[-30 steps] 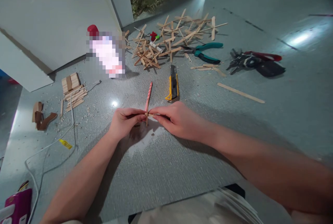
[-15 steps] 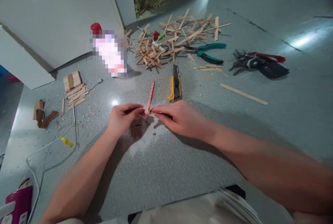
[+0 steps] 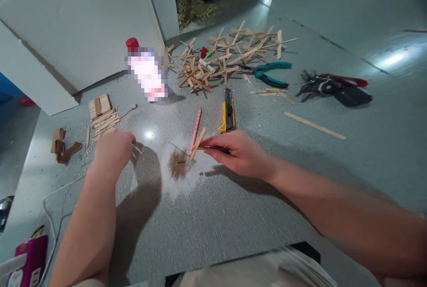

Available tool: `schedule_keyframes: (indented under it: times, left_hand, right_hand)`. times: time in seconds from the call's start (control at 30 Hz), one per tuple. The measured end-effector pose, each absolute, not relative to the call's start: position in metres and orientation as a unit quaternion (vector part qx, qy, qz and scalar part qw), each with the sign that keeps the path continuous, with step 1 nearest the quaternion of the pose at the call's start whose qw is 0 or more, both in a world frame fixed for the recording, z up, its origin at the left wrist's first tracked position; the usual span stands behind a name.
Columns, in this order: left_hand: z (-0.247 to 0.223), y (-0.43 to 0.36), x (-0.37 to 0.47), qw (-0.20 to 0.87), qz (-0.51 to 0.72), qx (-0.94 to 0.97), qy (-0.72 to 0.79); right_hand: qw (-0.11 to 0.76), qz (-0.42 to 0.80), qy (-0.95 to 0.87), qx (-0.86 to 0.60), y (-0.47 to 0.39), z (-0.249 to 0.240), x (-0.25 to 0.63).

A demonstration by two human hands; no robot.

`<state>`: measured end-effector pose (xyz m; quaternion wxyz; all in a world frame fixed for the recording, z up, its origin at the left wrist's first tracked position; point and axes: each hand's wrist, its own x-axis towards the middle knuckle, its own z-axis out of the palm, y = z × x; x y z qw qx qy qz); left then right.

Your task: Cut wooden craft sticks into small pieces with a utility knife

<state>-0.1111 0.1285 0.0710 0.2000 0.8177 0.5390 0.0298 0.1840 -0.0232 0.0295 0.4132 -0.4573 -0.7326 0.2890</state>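
Note:
My right hand [image 3: 238, 153] pinches a wooden stick piece, with a second stick [image 3: 198, 144] crossing its left end. Just left of the crossed sticks, a pink striped pencil [image 3: 195, 130] lies on the grey surface. Near the stack of loose craft sticks [image 3: 108, 120], my left hand [image 3: 116, 149] has its fingers curled downward; small thin slivers show by its fingertips, and whether it grips them is unclear. A yellow and black box cutter [image 3: 227, 111] lies beyond my right hand. Below the pencil tip is a brown scorched-looking patch [image 3: 179, 163].
A pile of crossed wooden sticks [image 3: 196, 75] spreads at the back, beside teal-handled pliers [image 3: 271, 73]. Further right lie a red and black tool [image 3: 336, 86] and a single stick [image 3: 315, 126]. At left are brown paper scraps [image 3: 62, 147], a white cable [image 3: 50, 216] and a magenta object [image 3: 30, 258].
My left hand has moved left, away from the crossed sticks, to the stick stack. My right hand still holds its piece, whose crossing stick is now in plain sight. The view has shifted slightly.

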Motion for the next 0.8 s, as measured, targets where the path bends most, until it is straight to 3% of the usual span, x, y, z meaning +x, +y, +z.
schedule_keyframes:
  times: [0.23, 0.43, 0.6, 0.8]
  left_hand:
    - [0.088, 0.086, -0.073, 0.127, 0.090, 0.870, 0.468]
    - [0.093, 0.035, -0.036, 0.300, 0.249, 0.895, 0.218]
    - [0.077, 0.023, -0.025, 0.402, 0.352, 0.818, 0.214]
    - [0.069, 0.014, -0.021, 0.413, 0.403, 0.790, 0.209]
  right_hand:
    - [0.409, 0.243, -0.763, -0.437, -0.026, 0.027, 0.183]
    - [0.449, 0.253, -0.765, -0.387, -0.028, 0.030, 0.182]
    - [0.496, 0.347, -0.719, -0.342, -0.026, 0.026, 0.182]
    - [0.522, 0.411, -0.677, -0.318, -0.026, 0.021, 0.179]
